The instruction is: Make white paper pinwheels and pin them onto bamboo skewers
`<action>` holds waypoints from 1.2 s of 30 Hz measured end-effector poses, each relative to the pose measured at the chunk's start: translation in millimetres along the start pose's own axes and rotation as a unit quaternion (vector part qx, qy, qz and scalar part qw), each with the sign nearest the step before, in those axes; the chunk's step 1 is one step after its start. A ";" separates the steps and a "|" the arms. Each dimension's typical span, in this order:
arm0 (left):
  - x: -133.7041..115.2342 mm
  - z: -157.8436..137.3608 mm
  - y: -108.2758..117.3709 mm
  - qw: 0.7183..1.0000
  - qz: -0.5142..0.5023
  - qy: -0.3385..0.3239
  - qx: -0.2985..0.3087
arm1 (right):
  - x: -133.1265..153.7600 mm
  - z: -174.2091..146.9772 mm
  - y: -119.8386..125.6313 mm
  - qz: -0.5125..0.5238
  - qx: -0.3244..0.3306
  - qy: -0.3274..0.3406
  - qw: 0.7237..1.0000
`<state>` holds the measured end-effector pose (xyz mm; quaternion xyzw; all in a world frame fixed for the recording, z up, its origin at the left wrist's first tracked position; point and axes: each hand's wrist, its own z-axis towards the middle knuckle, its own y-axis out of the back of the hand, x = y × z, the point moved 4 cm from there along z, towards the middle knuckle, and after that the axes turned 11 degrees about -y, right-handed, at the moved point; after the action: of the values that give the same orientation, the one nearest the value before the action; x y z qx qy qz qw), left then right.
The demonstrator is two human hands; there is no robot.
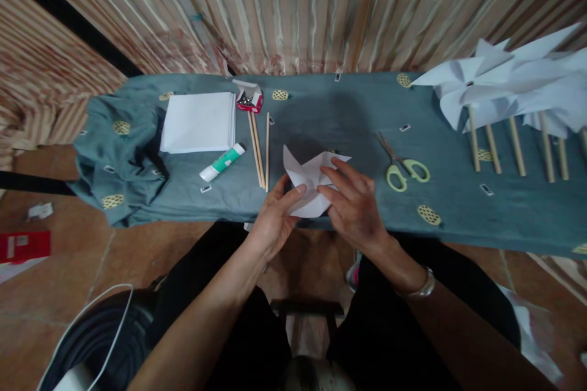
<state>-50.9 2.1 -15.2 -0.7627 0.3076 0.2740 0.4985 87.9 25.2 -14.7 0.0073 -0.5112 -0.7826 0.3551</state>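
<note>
A white paper pinwheel with folded blades is held over the table's front edge, between both hands. My left hand grips its lower left side, thumb on top near the middle and fingers underneath. My right hand pinches it from the right, fingertips on the paper near the centre and the upper right blade. Whether a pin sits at the centre is too small to tell. Just left of the hands lie several thin wooden sticks. Green-handled scissors rest to the right, blades slightly apart.
A stack of white paper lies at the left, beside a green and white glue stick. Behind the sticks, an open red box holds small metal pins. Finished pinwheels on sticks lie at the right of the cloth-covered table.
</note>
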 end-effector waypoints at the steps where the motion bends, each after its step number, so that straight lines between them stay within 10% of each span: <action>1: 0.7 -0.2 0.7 1.000 -0.001 0.004 -0.002 | 1.4 -0.6 1.2 -0.004 -0.002 0.002 1.000; 17: -15.8 -6.6 2.0 0.993 0.083 -0.057 0.068 | 31.6 0.4 29.6 -0.049 0.036 0.017 0.998; 36: -42.0 -0.9 16.4 0.982 0.110 -0.155 -0.017 | 58.2 20.2 41.1 -0.003 0.064 0.007 0.998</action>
<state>-90.8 4.4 5.9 -0.6808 0.3037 0.4477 0.4938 59.3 -0.8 48.5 0.0373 -0.5579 -0.7492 0.3550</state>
